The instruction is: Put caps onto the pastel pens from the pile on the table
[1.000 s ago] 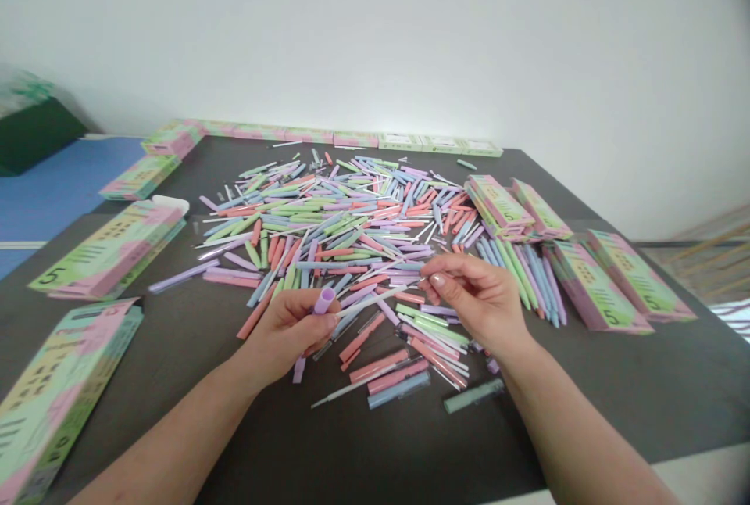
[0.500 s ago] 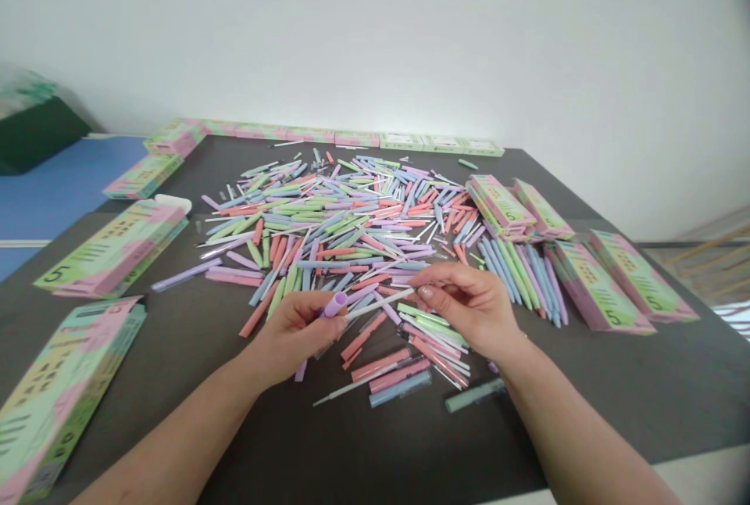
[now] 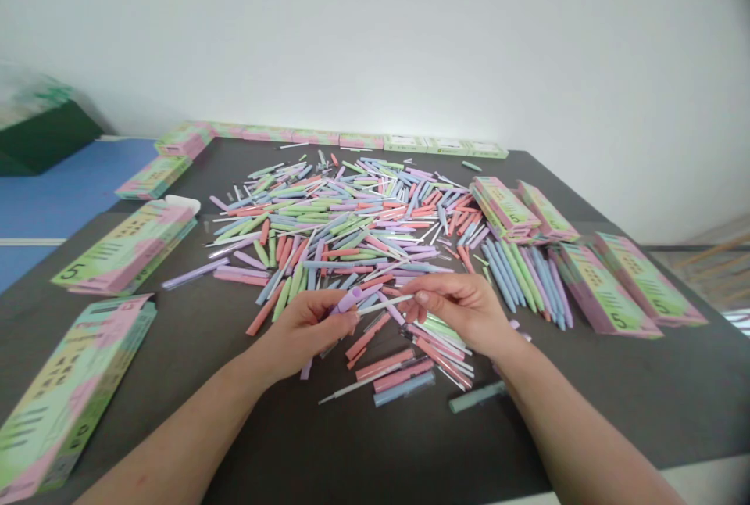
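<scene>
My left hand (image 3: pixel 308 325) is closed around a purple pen barrel (image 3: pixel 345 302), its open end pointing right. My right hand (image 3: pixel 462 306) pinches a thin white refill (image 3: pixel 383 305) whose tip reaches the barrel's mouth. Both hands hover over the near edge of a wide heap of pastel pen parts (image 3: pixel 351 223) in purple, green, blue and coral, spread across the dark table (image 3: pixel 234 427). Beside my right hand lies a row of assembled pens (image 3: pixel 524 270).
Flat pastel boxes marked 5 lie at the left (image 3: pixel 126 247), the near left (image 3: pixel 64 388) and the right (image 3: pixel 601 290), with more lined along the table's far edge (image 3: pixel 351 139). A loose green barrel (image 3: pixel 477 397) and a white refill (image 3: pixel 351 388) lie near my wrists.
My right hand has moved left, bringing the white refill in to the mouth of the purple barrel. My left hand has tipped the barrel slightly to the right.
</scene>
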